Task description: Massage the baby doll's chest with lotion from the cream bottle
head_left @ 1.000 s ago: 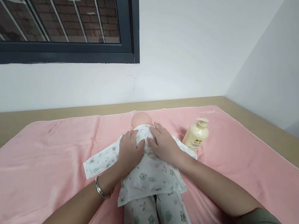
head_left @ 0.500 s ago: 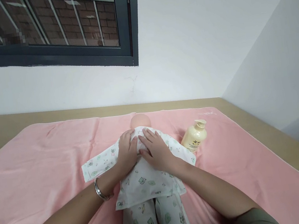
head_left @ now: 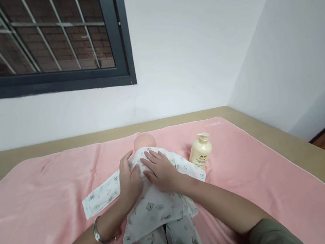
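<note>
A baby doll [head_left: 144, 141] lies on a pink sheet, its bald head toward the wall. It wears a white printed top [head_left: 153, 205] with long sleeves and matching trousers [head_left: 183, 243]. My left hand [head_left: 130, 179] rests at the left side of the doll's upper body, fingers apart and thumb out over the cloth. Flat on the chest lies my right hand [head_left: 161, 171], its fingers spread. Neither hand grips anything that I can see. A silver bracelet [head_left: 101, 234] circles my left wrist. The doll's face is hidden from this angle.
A cream pump bottle [head_left: 200, 151] stands on the pink sheet [head_left: 252, 190], close to the doll's right-hand sleeve as I see it. The sheet covers a wooden surface [head_left: 180, 119] against a white wall. A dark-framed window [head_left: 124, 70] with bars is at upper left.
My left hand has shifted slightly off the chest toward the left side, so the hands are further apart. The right hand stays on the chest. The whole view has tilted and shifted.
</note>
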Tool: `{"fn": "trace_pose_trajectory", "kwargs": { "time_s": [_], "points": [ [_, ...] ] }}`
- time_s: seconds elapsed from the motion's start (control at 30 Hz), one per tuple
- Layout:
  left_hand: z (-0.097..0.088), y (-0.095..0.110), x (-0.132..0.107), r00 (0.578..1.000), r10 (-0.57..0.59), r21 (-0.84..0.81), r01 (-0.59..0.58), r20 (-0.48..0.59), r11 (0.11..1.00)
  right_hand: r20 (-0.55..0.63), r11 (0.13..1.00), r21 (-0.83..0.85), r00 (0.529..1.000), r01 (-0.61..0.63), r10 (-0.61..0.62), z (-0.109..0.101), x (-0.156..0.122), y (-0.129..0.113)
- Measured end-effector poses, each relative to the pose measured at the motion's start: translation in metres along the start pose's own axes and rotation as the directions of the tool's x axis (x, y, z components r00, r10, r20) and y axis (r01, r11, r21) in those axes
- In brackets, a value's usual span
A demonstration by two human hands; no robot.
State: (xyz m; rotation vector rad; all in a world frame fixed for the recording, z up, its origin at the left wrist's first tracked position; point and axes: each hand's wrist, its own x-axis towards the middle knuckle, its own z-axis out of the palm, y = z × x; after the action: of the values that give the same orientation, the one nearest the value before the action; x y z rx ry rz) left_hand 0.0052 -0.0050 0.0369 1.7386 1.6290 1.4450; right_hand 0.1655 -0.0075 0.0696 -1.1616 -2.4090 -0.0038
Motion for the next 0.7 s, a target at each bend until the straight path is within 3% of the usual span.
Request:
{"fn": "trace_pose_trajectory", "kwargs": {
  "time_s": [0.07,0.13,0.27,0.33,0.4,0.47,0.53,0.57,0.6,0.63,0.7],
  "points": [
    [0.001,-0.003,-0.002,0.995,0.049,0.100,-0.057,0.082,0.993,0.058,0.999,-0.039,0.998,-0.017,0.020,-0.012,0.003,0.005],
    [0.001,-0.010,-0.007,0.982,0.071,0.219,-0.110,0.176,0.969,0.036,0.993,-0.068,0.995,-0.094,0.097,-0.037,0.004,0.011],
    [-0.009,-0.013,-0.037,0.933,0.130,0.281,-0.231,0.336,0.932,-0.194,0.975,-0.001,0.957,-0.221,0.217,-0.111,-0.011,0.020],
    [-0.018,0.002,-0.054,0.857,0.216,0.213,-0.347,0.468,0.913,-0.251,0.941,-0.002,0.911,-0.338,0.326,-0.145,-0.024,0.026],
    [-0.024,0.030,-0.064,0.748,0.251,0.076,-0.372,0.614,0.925,-0.219,0.882,-0.051,0.867,-0.469,0.448,-0.169,-0.037,0.033],
    [-0.019,0.065,-0.060,0.684,0.207,-0.091,-0.201,0.699,0.975,-0.116,0.824,-0.138,0.836,-0.549,0.537,-0.182,-0.048,0.040],
    [-0.001,0.099,-0.043,0.658,0.106,-0.266,0.149,0.745,0.952,0.006,0.808,-0.215,0.827,-0.548,0.562,-0.186,-0.054,0.045],
    [0.011,0.114,-0.031,0.639,0.048,-0.357,0.364,0.768,0.861,0.058,0.817,-0.237,0.832,-0.525,0.552,-0.186,-0.056,0.046],
    [0.024,0.126,-0.018,0.620,-0.007,-0.438,0.562,0.784,0.702,0.098,0.830,-0.251,0.840,-0.498,0.533,-0.184,-0.056,0.046],
    [0.038,0.135,-0.005,0.564,-0.051,-0.458,0.717,0.824,0.525,0.123,0.842,-0.260,0.849,-0.472,0.514,-0.182,-0.055,0.046],
    [0.063,0.146,0.019,0.436,-0.097,-0.403,0.881,0.895,0.249,0.145,0.846,-0.297,0.855,-0.442,0.497,-0.176,-0.051,0.046]
  ]
}}
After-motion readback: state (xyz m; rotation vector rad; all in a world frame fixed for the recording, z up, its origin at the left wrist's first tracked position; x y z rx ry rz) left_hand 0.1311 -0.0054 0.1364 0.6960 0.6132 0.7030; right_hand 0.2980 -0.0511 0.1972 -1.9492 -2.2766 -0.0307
